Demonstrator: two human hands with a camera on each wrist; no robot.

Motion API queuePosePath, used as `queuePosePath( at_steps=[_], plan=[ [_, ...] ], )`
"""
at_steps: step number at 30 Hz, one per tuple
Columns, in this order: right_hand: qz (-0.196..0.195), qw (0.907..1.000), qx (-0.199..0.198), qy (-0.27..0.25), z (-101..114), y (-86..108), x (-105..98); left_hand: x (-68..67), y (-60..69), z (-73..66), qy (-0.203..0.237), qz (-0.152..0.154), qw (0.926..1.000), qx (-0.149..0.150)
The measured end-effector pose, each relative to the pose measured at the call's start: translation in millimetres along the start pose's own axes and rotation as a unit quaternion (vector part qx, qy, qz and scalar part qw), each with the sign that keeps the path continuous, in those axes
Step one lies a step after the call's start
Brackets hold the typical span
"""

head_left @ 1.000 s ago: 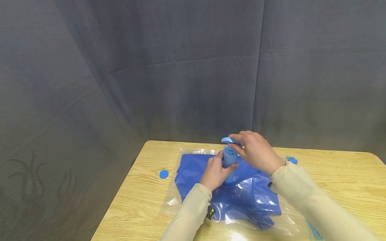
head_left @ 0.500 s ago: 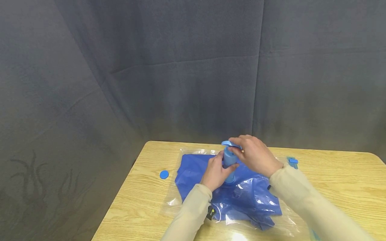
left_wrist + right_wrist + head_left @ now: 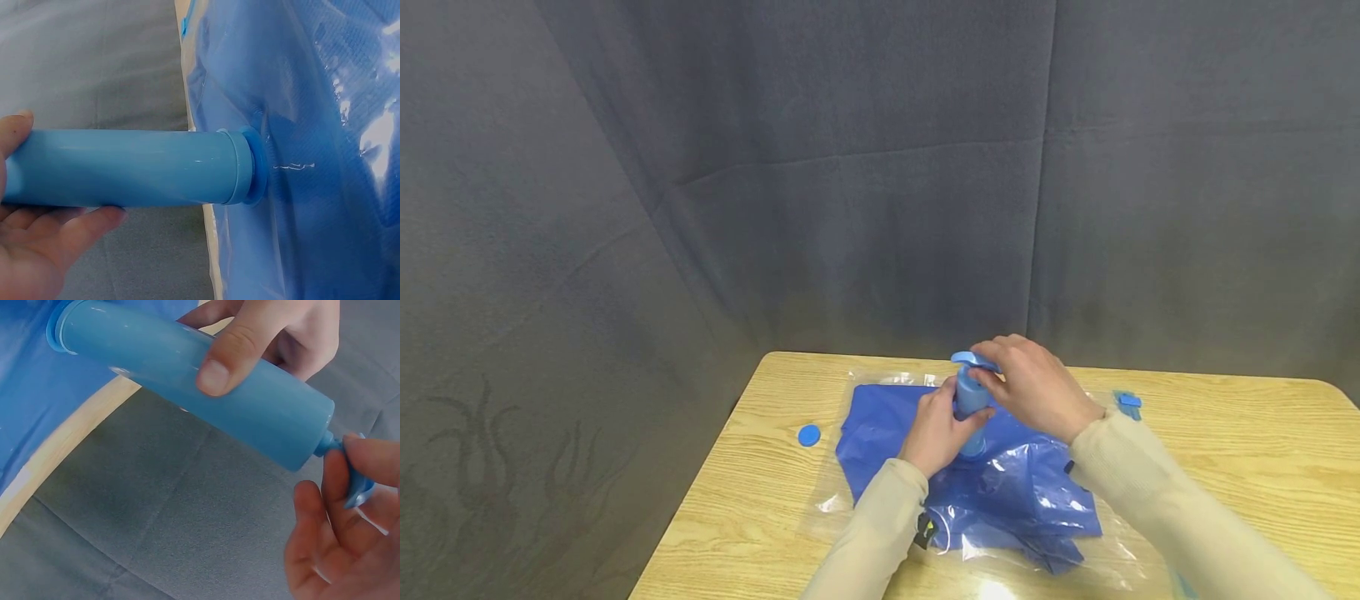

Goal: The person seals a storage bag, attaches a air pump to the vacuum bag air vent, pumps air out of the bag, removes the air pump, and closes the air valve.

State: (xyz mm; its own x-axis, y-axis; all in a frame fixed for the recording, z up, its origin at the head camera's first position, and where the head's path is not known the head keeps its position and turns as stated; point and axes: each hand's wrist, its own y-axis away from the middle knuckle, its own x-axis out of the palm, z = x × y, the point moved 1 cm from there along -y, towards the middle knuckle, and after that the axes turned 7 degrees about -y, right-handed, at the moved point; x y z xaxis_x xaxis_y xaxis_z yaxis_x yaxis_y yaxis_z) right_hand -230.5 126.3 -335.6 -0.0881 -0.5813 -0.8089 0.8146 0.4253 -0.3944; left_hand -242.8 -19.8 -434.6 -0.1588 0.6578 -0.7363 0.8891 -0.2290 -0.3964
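A light-blue hand pump (image 3: 972, 398) stands upright on the valve (image 3: 257, 165) of a clear plastic vacuum bag (image 3: 829, 503), which has blue fabric (image 3: 880, 421) inside. My left hand (image 3: 936, 429) grips the pump's barrel, thumb on one side and fingers on the other. At the top, my right hand (image 3: 1037, 387) pinches the pump's curved handle (image 3: 973, 359) between thumb and fingers. In the right wrist view, a short length of rod (image 3: 327, 444) shows between the barrel and the handle.
A round blue cap (image 3: 808, 435) lies on the wooden table (image 3: 737, 467) left of the bag. At the bag's right lies a blue slider clip (image 3: 1129, 401). Dark grey cloth (image 3: 880, 208) hangs behind the table.
My right hand has moved down slightly with the handle, which now sits closer to the barrel. During the last half second little has moved. My left hand has kept its grip.
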Motion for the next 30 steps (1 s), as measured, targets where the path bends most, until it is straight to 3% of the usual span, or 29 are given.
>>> queuePosePath(
  at_steps=[13, 20, 25, 30],
  plan=[
    [-0.020, 0.9996, -0.017, 0.011, 2.4, -2.2, -4.0, -1.3, 0.2, 0.1, 0.002, 0.000, 1.0000, -0.002],
    [-0.073, 0.9957, -0.056, 0.012, 8.5, -3.1, -10.7, 0.3, 0.5, 0.0, 0.007, -0.004, 1.0000, 0.001],
    [-0.150, 0.9827, -0.108, -0.003, 18.0, -4.6, -20.2, -0.5, 0.4, -1.0, 0.013, -0.001, 0.9999, -0.002],
    [-0.234, 0.9579, -0.165, -0.021, 29.1, -9.8, -34.2, -2.5, 0.8, -2.7, 0.022, 0.013, 0.9995, -0.018]
  ],
)
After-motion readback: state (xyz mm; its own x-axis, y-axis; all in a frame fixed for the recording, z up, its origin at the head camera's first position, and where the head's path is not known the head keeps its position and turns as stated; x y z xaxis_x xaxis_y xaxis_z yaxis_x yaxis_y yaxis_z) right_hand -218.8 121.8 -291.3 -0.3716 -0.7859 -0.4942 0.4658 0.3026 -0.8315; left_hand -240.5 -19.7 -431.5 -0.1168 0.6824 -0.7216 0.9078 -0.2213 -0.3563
